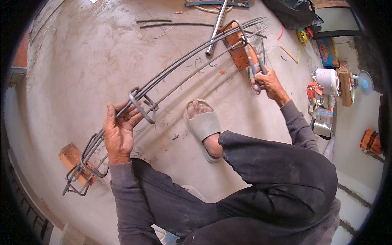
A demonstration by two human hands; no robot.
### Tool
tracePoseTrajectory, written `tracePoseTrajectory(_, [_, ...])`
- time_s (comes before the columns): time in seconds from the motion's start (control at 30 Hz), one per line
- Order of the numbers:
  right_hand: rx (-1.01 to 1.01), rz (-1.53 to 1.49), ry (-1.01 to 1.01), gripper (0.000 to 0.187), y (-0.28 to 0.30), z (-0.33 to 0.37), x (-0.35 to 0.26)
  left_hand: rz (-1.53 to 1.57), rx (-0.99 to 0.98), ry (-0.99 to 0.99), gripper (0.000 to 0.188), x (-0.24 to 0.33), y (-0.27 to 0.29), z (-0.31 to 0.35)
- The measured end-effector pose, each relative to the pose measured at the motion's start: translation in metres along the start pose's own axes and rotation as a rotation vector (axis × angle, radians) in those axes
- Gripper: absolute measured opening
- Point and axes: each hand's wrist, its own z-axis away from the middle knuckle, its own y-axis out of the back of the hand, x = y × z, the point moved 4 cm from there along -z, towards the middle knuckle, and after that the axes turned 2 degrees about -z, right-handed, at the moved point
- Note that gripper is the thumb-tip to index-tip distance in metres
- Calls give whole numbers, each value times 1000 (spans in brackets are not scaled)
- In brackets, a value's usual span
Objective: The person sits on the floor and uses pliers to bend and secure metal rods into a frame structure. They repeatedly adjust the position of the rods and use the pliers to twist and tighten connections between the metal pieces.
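A long rebar cage (175,61) of thin steel bars slants across the floor from lower left to upper right. Its ends lie on two bricks. My left hand (120,132), palm upward, closes on the bars beside a bent steel stirrup (141,107) that hangs around them. Several more stirrups (83,165) sit bunched at the lower-left end. In my right hand (270,83) are the handles of grey pincers (254,65). Their jaws are at the upper-right end of the cage, near a stirrup (236,25) and a bundle of fine tie wire (261,36).
One brick (234,51) supports the far end, another brick (69,157) the near end. A metal pipe (216,28) and loose bars (175,24) lie beyond. A black bag (288,12), a white pot (326,80) and clutter line the right. My slippered foot (203,122) is beside the cage.
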Motion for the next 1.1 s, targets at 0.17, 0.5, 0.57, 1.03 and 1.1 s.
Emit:
tracePoseTrajectory(0.17, [-194,217,-34,23,6,-5,-2,-42,7,-17,52,4,1,3])
tracePoseTrajectory(0.5, [-355,355,1,23,-30,-48,-60,-40,8,-17,53,6,4,4])
tracePoseTrajectory(0.57, [-334,422,35,19,-20,-49,-75,-51,18,-19,53,4,2,4])
tracePoseTrajectory(1.03, [-139,414,102,16,16,-79,-79,-11,-23,-11,51,1,-1,-1])
tracePoseTrajectory(1.1, [-325,434,29,17,-19,-62,-86,-16,-7,-28,51,3,4,2])
